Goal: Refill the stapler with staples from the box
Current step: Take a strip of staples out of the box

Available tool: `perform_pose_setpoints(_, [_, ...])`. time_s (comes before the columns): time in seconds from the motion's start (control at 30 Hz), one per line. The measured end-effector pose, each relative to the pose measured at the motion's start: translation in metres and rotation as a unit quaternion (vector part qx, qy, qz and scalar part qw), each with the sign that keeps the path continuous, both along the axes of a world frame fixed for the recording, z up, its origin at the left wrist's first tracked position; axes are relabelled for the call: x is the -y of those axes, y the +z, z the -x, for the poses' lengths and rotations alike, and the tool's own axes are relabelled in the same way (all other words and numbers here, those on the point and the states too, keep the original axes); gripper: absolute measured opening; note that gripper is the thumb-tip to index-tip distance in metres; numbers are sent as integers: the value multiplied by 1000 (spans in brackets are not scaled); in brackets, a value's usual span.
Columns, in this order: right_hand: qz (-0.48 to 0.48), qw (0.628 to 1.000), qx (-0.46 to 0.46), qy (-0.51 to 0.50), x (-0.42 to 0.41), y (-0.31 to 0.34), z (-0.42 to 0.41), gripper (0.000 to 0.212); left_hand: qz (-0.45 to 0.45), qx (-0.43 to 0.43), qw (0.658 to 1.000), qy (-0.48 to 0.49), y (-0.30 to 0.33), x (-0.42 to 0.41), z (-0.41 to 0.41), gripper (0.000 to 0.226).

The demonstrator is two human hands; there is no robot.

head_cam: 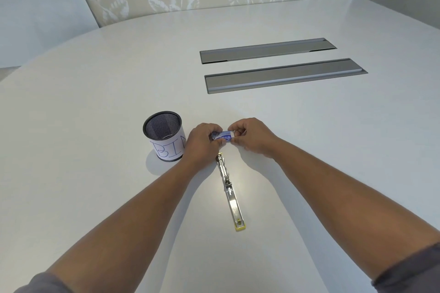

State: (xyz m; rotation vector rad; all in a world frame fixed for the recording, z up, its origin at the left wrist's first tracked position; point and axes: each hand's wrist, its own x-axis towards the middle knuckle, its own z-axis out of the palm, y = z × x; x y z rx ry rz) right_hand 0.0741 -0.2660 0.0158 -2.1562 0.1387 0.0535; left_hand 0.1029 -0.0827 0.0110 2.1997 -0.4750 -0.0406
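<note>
Both hands are on the small blue-and-white cardboard staple box, held just above the white table: left hand pinches one end, right hand fingertips clamp the other. The flipped-open shiny metal stapler with yellow ends lies right below. I'd steady the box with the left hand and slide the tray out slowly so the strips don't spill.

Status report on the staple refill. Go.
Left hand and right hand both grip staple box. Stapler lies opened flat on table. Nothing in the way.
</note>
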Motion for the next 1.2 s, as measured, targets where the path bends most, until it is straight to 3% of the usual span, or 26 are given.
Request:
perform_pose_setpoints(0.33, [-27, 999, -14, -21, 0, 5, 7, 23, -2, -15, 1000, 5, -1, 0, -2, 23])
perform_pose_setpoints(0.5, [-91, 995, -27, -34, 3, 6, 10, 29, -22, -2, 1000, 10, -2, 0, -3, 24])
perform_pose_setpoints(0.6, [-132, 989, -27, -56, 3, 6, 10, 18, -23, 3, 1000, 5, -3, 0, -3, 23])
perform_pose_setpoints(0.97, [-120, 986, -16, -117, -4, 6, 8, 18, -19, 4, 1000, 3, -4, 0, -5, 24])
perform_pose_setpoints(1.2, [-79, 993, -28, -77, -2, 13, 3, 13, -24, 5, 1000, 0, -4, 0, -6, 24])
